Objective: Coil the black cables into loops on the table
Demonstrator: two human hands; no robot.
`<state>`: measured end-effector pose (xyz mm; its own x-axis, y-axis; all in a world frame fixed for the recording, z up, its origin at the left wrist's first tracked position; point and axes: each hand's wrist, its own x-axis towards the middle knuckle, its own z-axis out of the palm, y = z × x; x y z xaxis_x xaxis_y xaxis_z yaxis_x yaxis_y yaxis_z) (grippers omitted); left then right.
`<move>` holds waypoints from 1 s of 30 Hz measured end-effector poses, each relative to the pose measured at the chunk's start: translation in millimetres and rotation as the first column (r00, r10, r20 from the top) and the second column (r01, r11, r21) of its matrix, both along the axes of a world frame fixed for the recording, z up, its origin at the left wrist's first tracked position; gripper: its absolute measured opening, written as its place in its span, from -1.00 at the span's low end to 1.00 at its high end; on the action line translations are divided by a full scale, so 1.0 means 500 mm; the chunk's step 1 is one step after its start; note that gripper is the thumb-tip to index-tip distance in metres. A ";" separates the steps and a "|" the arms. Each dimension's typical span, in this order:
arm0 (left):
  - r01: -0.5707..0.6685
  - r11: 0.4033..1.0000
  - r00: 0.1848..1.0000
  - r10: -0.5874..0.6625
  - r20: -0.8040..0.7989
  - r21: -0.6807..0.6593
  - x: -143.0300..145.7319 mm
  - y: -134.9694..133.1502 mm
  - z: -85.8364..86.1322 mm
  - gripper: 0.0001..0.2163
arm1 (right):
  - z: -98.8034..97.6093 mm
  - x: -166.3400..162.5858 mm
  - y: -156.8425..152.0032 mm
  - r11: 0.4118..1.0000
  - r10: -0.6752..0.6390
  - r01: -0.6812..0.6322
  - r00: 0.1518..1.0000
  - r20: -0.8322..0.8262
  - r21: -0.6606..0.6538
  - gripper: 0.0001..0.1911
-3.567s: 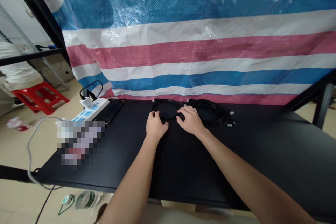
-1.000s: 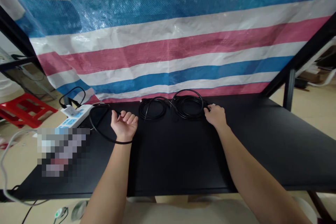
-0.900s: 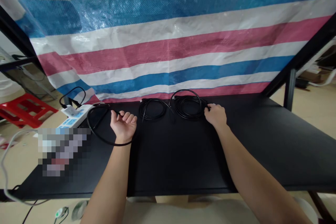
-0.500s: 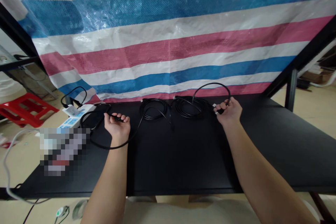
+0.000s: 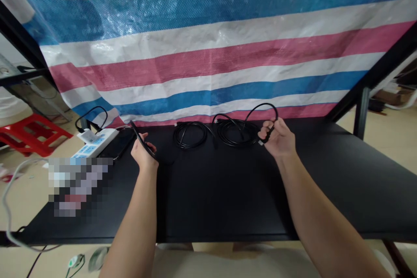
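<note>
My left hand [image 5: 143,151] is closed on a stretch of black cable [image 5: 140,138] that slants up past the thumb. Where that cable's end lies I cannot make out. On the right, my right hand [image 5: 280,138] pinches another black cable [image 5: 264,104] near its plug [image 5: 261,141], and a light metal tip points left out of the fingers. This cable arches up and back toward a large black coil [image 5: 234,142] on the black table. A smaller black cable coil [image 5: 189,145] lies left of it, between my hands.
At the left of the black table [image 5: 221,200] a white power strip [image 5: 97,144] with a plugged-in charger [image 5: 88,136] sits beside a dark phone [image 5: 120,144]. A striped tarp [image 5: 208,65] hangs along the back. A red stool [image 5: 34,134] stands on the floor at left.
My left hand has turned, and the wide cable loop around its wrist has gone from there. My right hand has shifted slightly left, turning the plug downward. The cables at the coils have moved.
</note>
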<state>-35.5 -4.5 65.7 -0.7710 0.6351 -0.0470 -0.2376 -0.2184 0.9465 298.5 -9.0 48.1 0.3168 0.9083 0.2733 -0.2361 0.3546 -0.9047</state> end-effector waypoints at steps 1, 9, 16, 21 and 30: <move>-0.002 1.000 1.000 0.002 -0.006 0.002 0.002 0.000 0.000 -0.72 | -0.002 -0.009 0.001 1.000 0.003 -0.003 0.999 0.037 -0.005 -0.65; 0.082 0.994 0.996 -0.078 -0.048 0.076 0.011 -0.001 -0.009 -0.69 | -0.029 -0.081 -0.005 0.943 -0.280 0.332 0.724 0.630 0.037 -0.34; 0.146 0.958 0.980 -0.175 0.096 0.248 -0.016 0.003 -0.021 -0.63 | -0.017 -0.082 0.017 0.845 -0.512 0.535 0.818 0.264 -0.021 -0.57; 0.078 0.985 0.978 -0.106 0.179 0.156 -0.017 0.006 -0.017 -0.65 | -0.007 -0.045 0.023 0.928 -0.322 0.299 0.944 -0.073 -0.222 -0.57; 0.314 0.941 0.949 -0.314 -0.022 0.127 0.045 -0.014 -0.015 -0.71 | -0.005 -0.087 0.007 0.966 -0.240 0.252 0.959 0.152 -0.063 -0.42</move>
